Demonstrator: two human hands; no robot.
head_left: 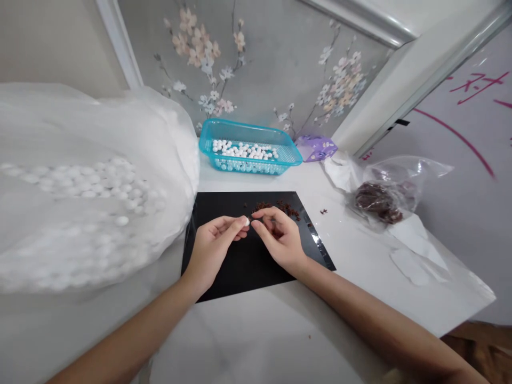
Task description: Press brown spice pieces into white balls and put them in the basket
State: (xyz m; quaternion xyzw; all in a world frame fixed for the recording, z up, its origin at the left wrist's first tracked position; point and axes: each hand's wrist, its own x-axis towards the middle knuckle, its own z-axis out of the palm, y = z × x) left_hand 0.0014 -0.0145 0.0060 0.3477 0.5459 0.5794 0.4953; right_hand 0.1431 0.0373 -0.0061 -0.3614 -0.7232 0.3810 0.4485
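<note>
Room reaches board (pixel 256 258) edge between right hand (pixel 285 241) and left hand (pixel 211 242) pinching ball (pixel 247 222).

1. A grey floral wall panel was seen at the back, where peach, white and pale blue blossoms (pixel 196 40) were shown on thin, dark branches.
2. The panel was bordered by a white trim strip (pixel 120 45) on the left and a glossy moulding (pixel 360 21) at the upper right.
3. A purple plastic packet (pixel 316 148), printed with small pale marks, was placed near the foot of the panel.
4. A crumpled white tissue (pixel 339 169) was left just beside it.
5. A whiteboard (pixel 452 213) was marked with magenta handwriting (pixel 482 85) and a long curved stroke.
6. A brown floor (pixel 480 341) was partly shown at the lower right.
</note>
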